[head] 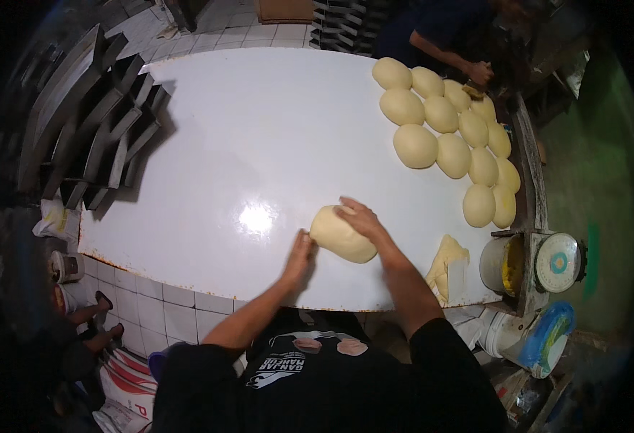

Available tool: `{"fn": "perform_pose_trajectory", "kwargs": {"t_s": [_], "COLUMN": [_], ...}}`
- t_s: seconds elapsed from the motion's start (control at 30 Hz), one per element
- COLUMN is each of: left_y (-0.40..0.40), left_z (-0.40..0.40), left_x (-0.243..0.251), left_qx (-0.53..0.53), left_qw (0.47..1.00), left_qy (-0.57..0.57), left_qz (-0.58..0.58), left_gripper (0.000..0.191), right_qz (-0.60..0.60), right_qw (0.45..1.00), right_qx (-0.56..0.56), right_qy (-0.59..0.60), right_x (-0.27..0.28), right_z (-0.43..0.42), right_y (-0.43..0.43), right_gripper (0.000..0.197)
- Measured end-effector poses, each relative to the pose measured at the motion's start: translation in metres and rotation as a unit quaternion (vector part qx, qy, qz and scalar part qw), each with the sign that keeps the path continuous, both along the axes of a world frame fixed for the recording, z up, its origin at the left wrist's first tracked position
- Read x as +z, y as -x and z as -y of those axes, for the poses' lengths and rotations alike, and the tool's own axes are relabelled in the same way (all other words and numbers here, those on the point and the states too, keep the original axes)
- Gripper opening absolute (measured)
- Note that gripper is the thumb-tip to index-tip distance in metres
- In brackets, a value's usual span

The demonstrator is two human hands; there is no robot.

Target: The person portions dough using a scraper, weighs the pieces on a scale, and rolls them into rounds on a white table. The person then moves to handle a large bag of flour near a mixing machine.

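A large oval lump of pale dough (344, 238) lies on the white table (230, 135) close to its near edge. My right hand (361, 217) rests on the top right of this lump, fingers curved over it. At its left side, my left hand (301, 255) touches it with the fingertips, held on edge against the table. Several rounded dough balls (440, 115) sit in rows at the far right of the table. A smaller irregular piece of dough (447, 265) lies at the near right, with a flat scraper-like plate (457, 279) against it.
Stacked dark metal loaf pans (95, 124) stand at the table's left end. A dial scale (557, 262) and a metal pot with yellow contents (503, 265) stand at the right. Beyond the dough balls, a co-worker's hand (479, 73) holds a brush (474, 92). Another person's feet show at lower left.
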State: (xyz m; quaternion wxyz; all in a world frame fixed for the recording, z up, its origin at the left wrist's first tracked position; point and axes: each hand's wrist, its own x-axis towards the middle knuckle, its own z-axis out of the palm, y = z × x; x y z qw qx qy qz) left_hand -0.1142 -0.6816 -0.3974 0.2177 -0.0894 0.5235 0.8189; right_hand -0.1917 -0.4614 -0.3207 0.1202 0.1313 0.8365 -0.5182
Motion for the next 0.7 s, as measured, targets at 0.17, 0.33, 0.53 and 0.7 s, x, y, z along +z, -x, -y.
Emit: {"fn": "perform_pose_trajectory", "kwargs": {"t_s": [0.17, 0.33, 0.53, 0.7], "left_y": [0.067, 0.104, -0.03, -0.005], "left_z": [-0.049, -0.031, 0.035, 0.063], "left_x": [0.099, 0.248, 0.07, 0.06], "left_qx": [0.028, -0.086, -0.183, -0.194], "left_qw": [0.979, 0.967, 0.888, 0.903], "left_qy": [-0.146, 0.026, 0.396, 0.384], "left_qz": [0.137, -0.239, -0.143, -0.01], "left_gripper": [0.059, 0.047, 0.062, 0.076], "right_qz": [0.045, -0.242, 0.037, 0.173], "right_qw": [0.996, 0.938, 0.995, 0.983], "right_qx": [0.049, -0.059, -0.004, -0.016], "right_qy": [-0.055, 0.239, -0.09, -0.067], "right_x": [0.071, 0.174, 0.008, 0.012], "right_z": [0.028, 0.039, 0.075, 0.064], "right_y": [0.005, -0.021, -0.17, -0.128], "right_gripper": [0.055, 0.058, 0.052, 0.068]}}
